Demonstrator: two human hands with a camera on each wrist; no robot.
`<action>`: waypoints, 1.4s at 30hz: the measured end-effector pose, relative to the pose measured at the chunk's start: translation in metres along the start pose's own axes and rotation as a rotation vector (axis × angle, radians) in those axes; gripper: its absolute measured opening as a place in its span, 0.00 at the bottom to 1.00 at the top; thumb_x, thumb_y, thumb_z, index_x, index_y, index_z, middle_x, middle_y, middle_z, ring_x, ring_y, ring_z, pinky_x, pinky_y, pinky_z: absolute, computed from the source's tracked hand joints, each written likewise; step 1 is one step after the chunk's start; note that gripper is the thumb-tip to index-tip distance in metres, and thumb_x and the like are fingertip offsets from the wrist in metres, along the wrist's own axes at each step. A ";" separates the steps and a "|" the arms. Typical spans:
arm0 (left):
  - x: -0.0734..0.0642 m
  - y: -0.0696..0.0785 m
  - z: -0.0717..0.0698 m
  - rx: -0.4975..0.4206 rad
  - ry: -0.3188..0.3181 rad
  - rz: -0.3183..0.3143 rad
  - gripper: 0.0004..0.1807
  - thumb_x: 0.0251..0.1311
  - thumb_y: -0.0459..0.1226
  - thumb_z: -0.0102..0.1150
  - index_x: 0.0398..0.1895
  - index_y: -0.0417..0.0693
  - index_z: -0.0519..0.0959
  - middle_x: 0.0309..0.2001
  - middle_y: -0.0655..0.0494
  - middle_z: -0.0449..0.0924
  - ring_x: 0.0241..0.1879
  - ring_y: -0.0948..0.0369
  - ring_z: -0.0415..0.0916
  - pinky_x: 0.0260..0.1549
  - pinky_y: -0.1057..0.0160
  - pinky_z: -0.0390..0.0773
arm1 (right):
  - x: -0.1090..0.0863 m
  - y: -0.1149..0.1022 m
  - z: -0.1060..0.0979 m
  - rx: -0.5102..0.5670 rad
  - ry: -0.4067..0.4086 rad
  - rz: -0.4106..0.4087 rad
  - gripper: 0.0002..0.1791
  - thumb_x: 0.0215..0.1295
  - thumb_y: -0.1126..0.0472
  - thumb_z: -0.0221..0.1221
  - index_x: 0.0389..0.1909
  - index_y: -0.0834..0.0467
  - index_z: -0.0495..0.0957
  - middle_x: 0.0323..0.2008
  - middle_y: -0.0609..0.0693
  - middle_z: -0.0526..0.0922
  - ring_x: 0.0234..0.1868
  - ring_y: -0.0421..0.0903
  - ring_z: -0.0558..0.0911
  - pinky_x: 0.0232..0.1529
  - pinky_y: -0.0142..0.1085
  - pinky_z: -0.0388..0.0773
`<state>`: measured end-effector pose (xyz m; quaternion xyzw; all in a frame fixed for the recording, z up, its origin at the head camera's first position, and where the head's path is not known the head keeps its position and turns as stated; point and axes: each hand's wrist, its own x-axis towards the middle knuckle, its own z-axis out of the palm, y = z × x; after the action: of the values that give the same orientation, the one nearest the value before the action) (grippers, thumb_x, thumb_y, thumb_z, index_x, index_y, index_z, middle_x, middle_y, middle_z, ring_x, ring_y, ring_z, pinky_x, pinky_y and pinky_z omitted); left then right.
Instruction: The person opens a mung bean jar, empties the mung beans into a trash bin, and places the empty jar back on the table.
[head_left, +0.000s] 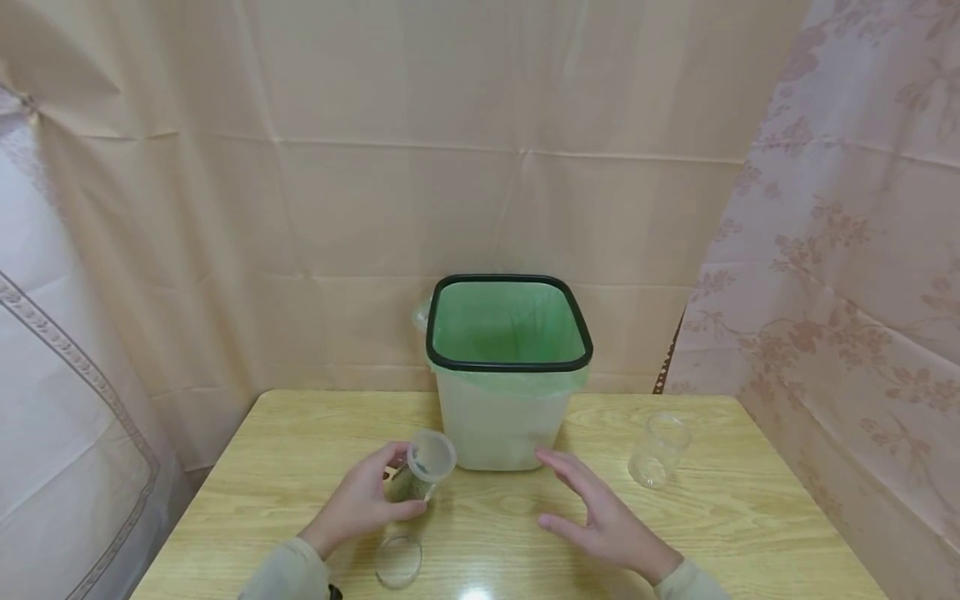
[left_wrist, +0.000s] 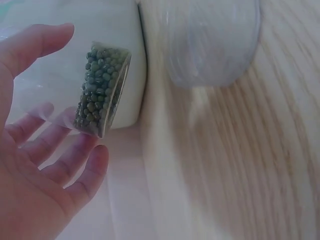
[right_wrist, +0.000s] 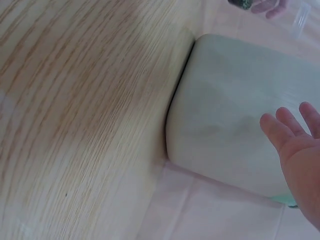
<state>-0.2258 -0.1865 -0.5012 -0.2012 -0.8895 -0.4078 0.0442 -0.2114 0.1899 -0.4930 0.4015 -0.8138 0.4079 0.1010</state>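
My left hand [head_left: 367, 493] grips a clear plastic jar [head_left: 432, 455] just in front of the bin's left side, thumb on one side and fingers around the other. The jar is tilted, its round mouth facing up towards me. Green beans [left_wrist: 100, 82], which look like mung beans, lie packed at its bottom in the left wrist view. On the table below this hand is a clear round lid [head_left: 399, 561]. My right hand [head_left: 600, 518] hovers empty before the bin's right side, fingers extended and thumb apart.
A whitish bin [head_left: 498, 425] with a black rim and a green liner [head_left: 517, 321] stands at the table's back middle. Another clear jar [head_left: 658, 450] stands on the right of the wooden table [head_left: 750, 517]. Beige cloth [head_left: 360, 208] hangs behind.
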 end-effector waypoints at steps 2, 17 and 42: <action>0.000 0.003 0.001 0.005 0.000 0.024 0.40 0.46 0.46 0.81 0.63 0.49 0.74 0.53 0.61 0.81 0.51 0.59 0.78 0.49 0.51 0.79 | 0.001 0.000 0.001 0.008 -0.001 -0.007 0.41 0.66 0.58 0.68 0.76 0.60 0.60 0.71 0.61 0.66 0.71 0.50 0.68 0.66 0.44 0.70; -0.001 0.019 0.010 -0.011 -0.032 0.104 0.38 0.46 0.49 0.81 0.62 0.54 0.75 0.51 0.69 0.80 0.50 0.63 0.77 0.47 0.54 0.79 | 0.010 -0.002 0.005 0.164 -0.061 -0.020 0.40 0.69 0.61 0.65 0.77 0.60 0.57 0.73 0.63 0.62 0.72 0.50 0.65 0.63 0.47 0.74; -0.005 0.032 0.029 0.081 -0.027 0.275 0.36 0.41 0.44 0.81 0.58 0.54 0.77 0.45 0.70 0.76 0.44 0.65 0.75 0.44 0.61 0.80 | 0.024 -0.010 0.015 0.167 -0.094 -0.067 0.38 0.70 0.61 0.64 0.77 0.57 0.59 0.71 0.63 0.65 0.70 0.54 0.68 0.61 0.49 0.76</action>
<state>-0.2060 -0.1475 -0.4987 -0.3249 -0.8697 -0.3590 0.0960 -0.2174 0.1614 -0.4854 0.4542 -0.7670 0.4512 0.0423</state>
